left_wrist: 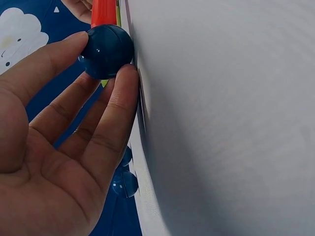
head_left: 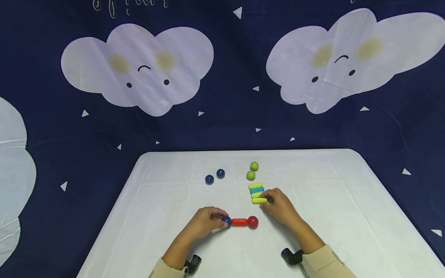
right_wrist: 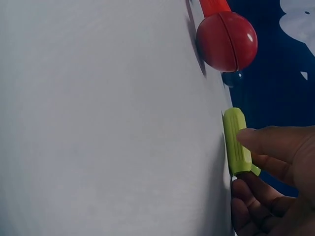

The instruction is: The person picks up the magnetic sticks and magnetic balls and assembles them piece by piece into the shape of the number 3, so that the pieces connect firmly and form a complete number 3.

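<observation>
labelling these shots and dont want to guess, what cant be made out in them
Head view: the lettering, cut off by the top edge.
Head view: print on the right sleeve, too small to read.
Left wrist view: far end of the red bar, cut off by the top edge.
Right wrist view: whether the yellow-green sliver is stick or ball, mostly hidden behind the yellow stick and right hand.

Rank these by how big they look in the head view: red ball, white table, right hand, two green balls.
1. White table
2. Right hand
3. Red ball
4. Farther green ball and nearer green ball: they look alike, so unranked.
</observation>
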A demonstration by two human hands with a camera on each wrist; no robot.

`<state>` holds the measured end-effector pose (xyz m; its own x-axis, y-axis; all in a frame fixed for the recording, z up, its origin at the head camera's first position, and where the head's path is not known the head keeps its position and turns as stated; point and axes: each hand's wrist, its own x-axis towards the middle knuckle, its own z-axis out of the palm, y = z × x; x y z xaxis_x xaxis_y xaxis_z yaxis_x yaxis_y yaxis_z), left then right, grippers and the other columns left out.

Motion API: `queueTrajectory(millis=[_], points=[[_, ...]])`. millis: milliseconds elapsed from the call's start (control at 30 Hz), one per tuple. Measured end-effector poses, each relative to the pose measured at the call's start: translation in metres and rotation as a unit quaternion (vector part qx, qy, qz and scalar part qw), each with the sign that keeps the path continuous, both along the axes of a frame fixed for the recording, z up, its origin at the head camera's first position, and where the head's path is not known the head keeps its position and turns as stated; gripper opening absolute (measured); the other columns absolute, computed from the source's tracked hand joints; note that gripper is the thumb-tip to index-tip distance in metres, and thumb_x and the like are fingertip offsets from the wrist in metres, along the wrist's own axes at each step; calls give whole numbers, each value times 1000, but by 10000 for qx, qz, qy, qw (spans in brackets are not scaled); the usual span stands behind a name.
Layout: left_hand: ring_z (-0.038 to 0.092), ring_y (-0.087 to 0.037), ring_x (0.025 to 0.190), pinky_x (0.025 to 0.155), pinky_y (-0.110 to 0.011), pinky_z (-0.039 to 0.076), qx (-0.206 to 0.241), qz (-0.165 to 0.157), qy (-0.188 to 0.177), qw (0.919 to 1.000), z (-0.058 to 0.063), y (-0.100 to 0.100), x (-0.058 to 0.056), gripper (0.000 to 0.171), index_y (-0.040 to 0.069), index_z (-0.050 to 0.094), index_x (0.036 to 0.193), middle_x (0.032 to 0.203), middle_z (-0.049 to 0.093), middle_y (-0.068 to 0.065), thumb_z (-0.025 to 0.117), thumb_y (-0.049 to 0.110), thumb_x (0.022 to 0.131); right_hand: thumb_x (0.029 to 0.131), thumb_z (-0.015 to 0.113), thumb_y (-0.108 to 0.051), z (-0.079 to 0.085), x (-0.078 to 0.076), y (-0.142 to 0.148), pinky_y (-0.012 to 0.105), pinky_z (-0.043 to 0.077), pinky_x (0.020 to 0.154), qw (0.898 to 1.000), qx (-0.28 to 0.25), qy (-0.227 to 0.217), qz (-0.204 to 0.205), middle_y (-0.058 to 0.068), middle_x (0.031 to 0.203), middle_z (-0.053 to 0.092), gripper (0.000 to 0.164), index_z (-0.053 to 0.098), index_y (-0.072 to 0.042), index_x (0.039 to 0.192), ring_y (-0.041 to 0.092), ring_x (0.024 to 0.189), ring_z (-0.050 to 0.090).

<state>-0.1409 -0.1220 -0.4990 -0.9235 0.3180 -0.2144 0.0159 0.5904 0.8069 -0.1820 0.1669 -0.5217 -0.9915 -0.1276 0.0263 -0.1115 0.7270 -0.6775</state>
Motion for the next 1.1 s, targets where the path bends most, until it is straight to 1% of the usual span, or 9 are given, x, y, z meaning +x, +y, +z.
queueTrajectory(millis=[233,433,633,833,967,1100], points=[[60,-13,78,67,-28,48,10,-5,3,10000,0,0,0,26,14,77,106,92,71,2,83,22,82,84,80,-8,1,1,-2,35,52,82,9999,50,-27,118,4,95,64,20,72,-9,102,15,88,60],[60,-14,78,67,-29,47,-2,14,-2,10000,0,1,0,26,15,77,106,93,71,1,83,22,82,85,80,-9,0,1,-1,35,52,82,9999,-3,-64,92,3,97,67,19,72,-10,102,15,89,62],[60,-14,78,66,-28,47,0,20,-2,10000,0,1,0,26,15,77,107,94,71,1,83,22,82,87,78,-12,0,3,0,35,55,83,9994,-280,-191,-41,4,102,73,19,73,-12,105,16,92,64],[60,-14,79,67,-29,47,-1,13,-8,10000,1,0,0,27,14,77,107,95,71,1,83,23,82,88,77,-14,2,6,1,39,56,87,9967,-687,-404,-118,7,108,73,20,73,-12,108,21,98,67],[60,-14,79,67,-29,48,-12,13,-5,10000,0,0,0,26,14,77,107,95,72,1,83,23,82,90,75,-16,3,8,1,39,56,89,9904,-1157,-752,-96,7,111,73,21,74,-12,111,19,100,68],[60,-14,79,67,-29,48,-13,24,-22,10000,0,0,0,26,14,77,107,95,72,0,83,22,82,92,71,-15,3,9,1,36,55,89,9732,-1940,-1232,24,8,108,74,26,73,-8,117,17,96,71]])
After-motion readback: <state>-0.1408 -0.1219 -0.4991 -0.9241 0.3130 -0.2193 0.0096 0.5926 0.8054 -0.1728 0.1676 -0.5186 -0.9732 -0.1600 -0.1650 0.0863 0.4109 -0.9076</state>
